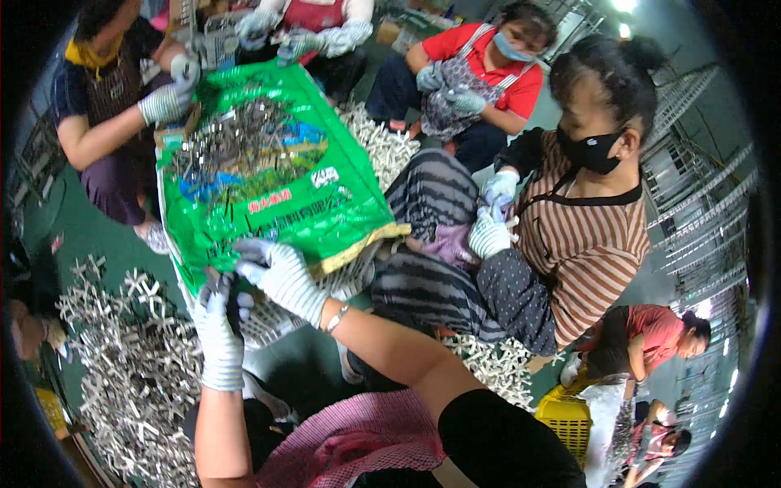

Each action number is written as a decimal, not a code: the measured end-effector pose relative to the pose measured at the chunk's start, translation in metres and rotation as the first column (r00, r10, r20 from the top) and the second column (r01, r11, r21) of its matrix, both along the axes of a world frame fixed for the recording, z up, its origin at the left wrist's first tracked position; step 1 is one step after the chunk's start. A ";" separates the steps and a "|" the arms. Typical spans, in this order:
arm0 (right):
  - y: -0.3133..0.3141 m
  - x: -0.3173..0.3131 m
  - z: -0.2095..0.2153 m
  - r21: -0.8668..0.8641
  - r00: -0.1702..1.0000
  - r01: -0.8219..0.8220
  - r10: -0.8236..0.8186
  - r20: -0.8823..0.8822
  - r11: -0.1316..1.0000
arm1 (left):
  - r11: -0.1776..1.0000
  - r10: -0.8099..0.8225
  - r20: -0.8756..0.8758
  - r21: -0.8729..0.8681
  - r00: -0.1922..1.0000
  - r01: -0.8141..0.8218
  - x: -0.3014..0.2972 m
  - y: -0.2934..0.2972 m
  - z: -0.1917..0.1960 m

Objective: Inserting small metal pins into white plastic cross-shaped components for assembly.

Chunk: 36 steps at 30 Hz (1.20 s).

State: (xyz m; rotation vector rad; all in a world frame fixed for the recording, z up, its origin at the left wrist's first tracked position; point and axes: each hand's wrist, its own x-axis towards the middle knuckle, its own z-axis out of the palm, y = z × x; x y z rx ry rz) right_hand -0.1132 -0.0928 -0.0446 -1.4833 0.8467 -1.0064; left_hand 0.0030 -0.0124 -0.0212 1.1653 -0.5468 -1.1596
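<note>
A green printed plastic sack (350,215) lies spread over a pale crate (281,321), bearing a heap of small dark metal pieces (236,134). At the sack's near left corner my left hand (218,333), in a striped white glove with grey fingertips, is closed with a small brownish-grey flat piece (213,275) at its fingertips. The piece's exact kind is too small to tell. Over the near edge of the sack reaches my right hand (281,275), gloved the same way. Its fingers are apart and nothing shows between them.
Silvery cross-shaped pieces (138,374) form a large pile on the floor at left. Similar piles lie behind the sack (378,146) and at right (496,370), near a yellow basket (565,415). Several gloved co-workers sit around the sack, one in brown stripes (598,236) close on my right.
</note>
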 end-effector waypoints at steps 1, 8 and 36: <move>0.000 -0.002 -0.004 0.044 1.000 -0.013 0.012 0.019 0.999 | 1.000 0.003 0.026 -0.010 1.000 -0.003 0.001 -0.002 -0.008; 0.016 -0.009 -0.005 -0.243 0.961 0.035 -0.099 -0.259 0.969 | 0.998 -0.056 0.002 -0.035 0.998 0.056 -0.006 0.005 -0.023; 0.028 -0.002 0.033 -0.090 1.000 -0.028 0.026 -0.013 0.996 | 0.991 -0.129 0.355 0.027 0.926 0.128 0.001 0.006 -0.021</move>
